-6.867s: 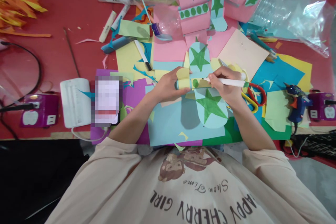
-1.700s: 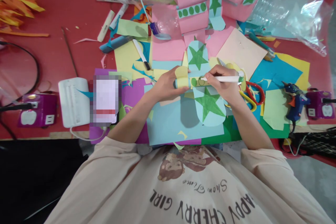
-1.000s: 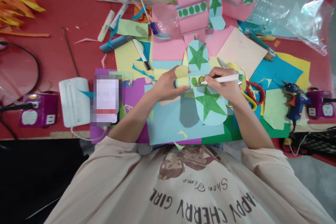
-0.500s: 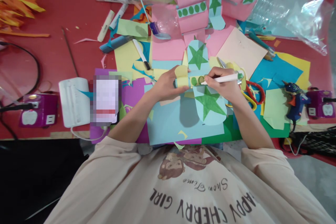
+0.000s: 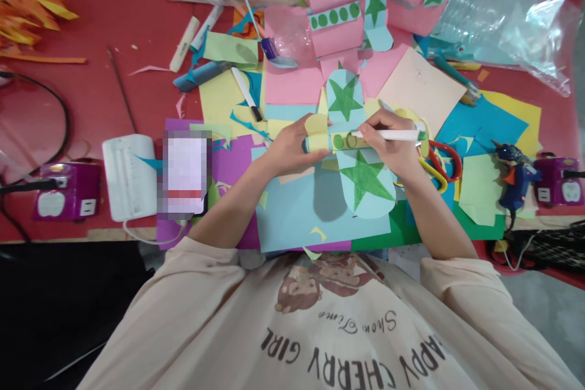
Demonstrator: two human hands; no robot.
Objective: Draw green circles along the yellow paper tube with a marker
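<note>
My right hand (image 5: 388,140) grips a white marker pen (image 5: 400,134) with a green end, its tip on a yellow paper strip (image 5: 363,140). On the strip, a filled green dot (image 5: 338,141) sits beside a green ring (image 5: 351,140). My left hand (image 5: 297,146) is closed round the strip's left part, where a rounded yellow flap (image 5: 316,124) stands up. Light blue paper pieces with green stars lie above (image 5: 345,97) and below (image 5: 367,181) the strip. Whether the strip is joined to them I cannot tell.
Red-and-yellow-handled scissors (image 5: 445,161) lie right of my right hand. A glue gun (image 5: 512,180) is at the far right. A phone (image 5: 185,173) rests at left. Pink paper shapes (image 5: 333,24) and a plastic bottle (image 5: 292,42) stand at the back. Light blue paper (image 5: 292,219) lies under my wrists.
My right hand has shifted slightly right, and the marker lies more level. The second green mark now shows as a ring. My left hand stays in place.
</note>
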